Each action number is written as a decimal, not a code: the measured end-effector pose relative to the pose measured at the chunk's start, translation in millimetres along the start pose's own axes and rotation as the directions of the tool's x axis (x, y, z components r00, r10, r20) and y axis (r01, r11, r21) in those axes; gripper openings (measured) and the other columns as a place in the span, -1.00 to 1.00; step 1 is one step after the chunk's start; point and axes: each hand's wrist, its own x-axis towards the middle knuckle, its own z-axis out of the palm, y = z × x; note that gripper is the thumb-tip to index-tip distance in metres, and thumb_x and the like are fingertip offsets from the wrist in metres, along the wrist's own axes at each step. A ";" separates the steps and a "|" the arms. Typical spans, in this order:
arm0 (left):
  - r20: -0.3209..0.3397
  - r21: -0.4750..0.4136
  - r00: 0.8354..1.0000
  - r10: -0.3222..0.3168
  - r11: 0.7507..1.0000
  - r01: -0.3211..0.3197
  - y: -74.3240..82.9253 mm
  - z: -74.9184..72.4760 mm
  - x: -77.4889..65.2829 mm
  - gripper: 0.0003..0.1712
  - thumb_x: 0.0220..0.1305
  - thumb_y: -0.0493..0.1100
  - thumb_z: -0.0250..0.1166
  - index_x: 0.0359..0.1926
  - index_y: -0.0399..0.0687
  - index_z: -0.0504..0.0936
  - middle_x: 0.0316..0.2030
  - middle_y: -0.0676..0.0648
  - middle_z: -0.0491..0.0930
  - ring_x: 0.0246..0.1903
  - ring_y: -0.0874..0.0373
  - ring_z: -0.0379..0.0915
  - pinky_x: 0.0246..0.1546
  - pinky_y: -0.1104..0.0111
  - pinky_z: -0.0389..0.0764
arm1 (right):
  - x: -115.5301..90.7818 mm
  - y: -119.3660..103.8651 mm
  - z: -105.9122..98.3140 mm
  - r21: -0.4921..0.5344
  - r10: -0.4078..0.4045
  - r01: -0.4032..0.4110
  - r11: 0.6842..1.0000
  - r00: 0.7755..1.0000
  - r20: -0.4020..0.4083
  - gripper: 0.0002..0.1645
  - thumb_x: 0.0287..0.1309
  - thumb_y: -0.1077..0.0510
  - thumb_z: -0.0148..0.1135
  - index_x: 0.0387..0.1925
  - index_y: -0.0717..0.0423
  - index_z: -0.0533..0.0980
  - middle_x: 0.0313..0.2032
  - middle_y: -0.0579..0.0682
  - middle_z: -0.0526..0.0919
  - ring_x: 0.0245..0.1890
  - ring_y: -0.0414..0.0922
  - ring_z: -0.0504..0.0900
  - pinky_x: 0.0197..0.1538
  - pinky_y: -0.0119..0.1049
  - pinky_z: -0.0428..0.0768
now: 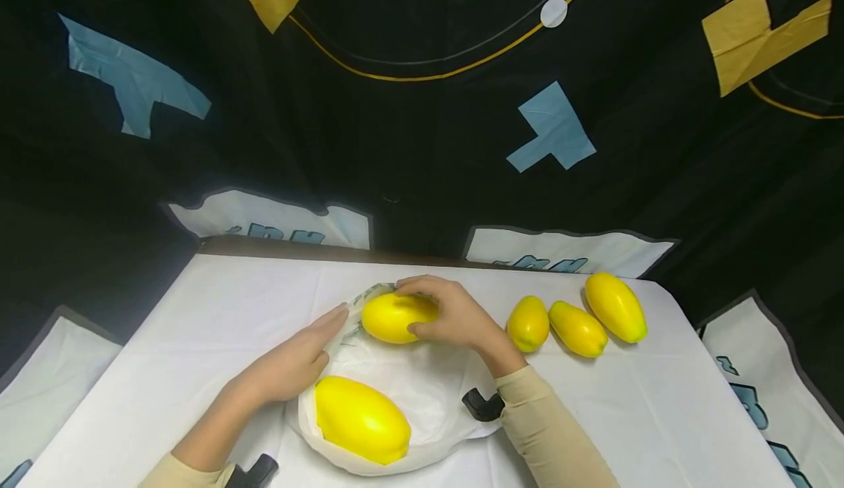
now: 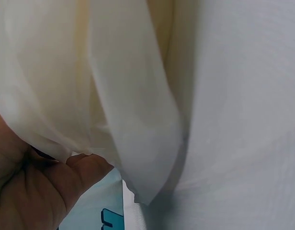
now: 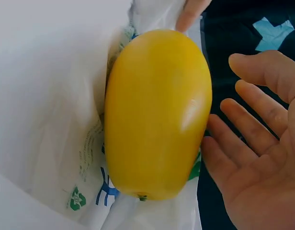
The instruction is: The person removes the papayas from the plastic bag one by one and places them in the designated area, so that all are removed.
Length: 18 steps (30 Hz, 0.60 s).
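A white plastic bag (image 1: 428, 385) with green and blue print lies spread on the table. My left hand (image 1: 293, 363) holds its left edge; in the left wrist view, folds of the bag hide part of that hand (image 2: 51, 191). One smooth yellow fruit, papaya-like (image 1: 389, 318), lies at the bag's far edge. My right hand (image 1: 451, 312) is at this fruit's right end, fingers over the far side and thumb in front. The right wrist view has those fingers spread loosely beside the fruit (image 3: 157, 115), the lower ones at its side. A larger yellow fruit (image 1: 363, 418) lies at the near side of the bag.
Three more yellow fruits lie right of the bag: a short one (image 1: 528, 323), a middle one (image 1: 578, 329) and a longer one (image 1: 616, 307) with a greenish tip. White cloth covers the table (image 1: 686, 415). Behind it hangs a black curtain (image 1: 422, 151) with taped patches.
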 end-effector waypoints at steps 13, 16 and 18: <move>-0.004 0.010 1.000 0.010 1.000 -0.010 1.6 -1.2 -0.8 -0.26 0.29 -0.40 0.03 0.48 -0.31 0.06 0.48 -0.22 0.01 0.45 -0.14 -0.09 0.37 -0.02 0.12 | -0.6 7.5 5.9 -0.100 0.033 -0.027 0.995 0.998 0.061 -0.26 -0.12 0.23 0.51 0.19 0.01 0.51 0.27 -0.11 0.47 0.30 -0.16 0.36 0.36 -0.21 0.30; -0.004 0.011 1.000 0.017 1.000 -0.017 1.7 -0.6 -1.5 -0.26 0.29 -0.41 0.03 0.47 -0.33 0.06 0.48 -0.24 0.02 0.45 -0.16 -0.09 0.37 -0.03 0.12 | -1.1 10.3 8.4 -0.111 0.054 -0.047 0.993 0.996 0.067 -0.22 -0.11 0.22 0.50 0.23 -0.04 0.48 0.29 -0.15 0.44 0.31 -0.16 0.34 0.36 -0.18 0.31; -0.006 0.010 1.000 0.018 1.000 -0.018 1.7 -0.5 -1.6 -0.26 0.28 -0.42 0.03 0.47 -0.33 0.07 0.48 -0.24 0.02 0.45 -0.16 -0.09 0.37 -0.02 0.11 | -1.7 11.3 9.8 -0.113 0.062 -0.055 0.992 0.996 0.067 -0.21 -0.11 0.22 0.51 0.24 -0.06 0.47 0.30 -0.17 0.42 0.32 -0.17 0.33 0.36 -0.17 0.31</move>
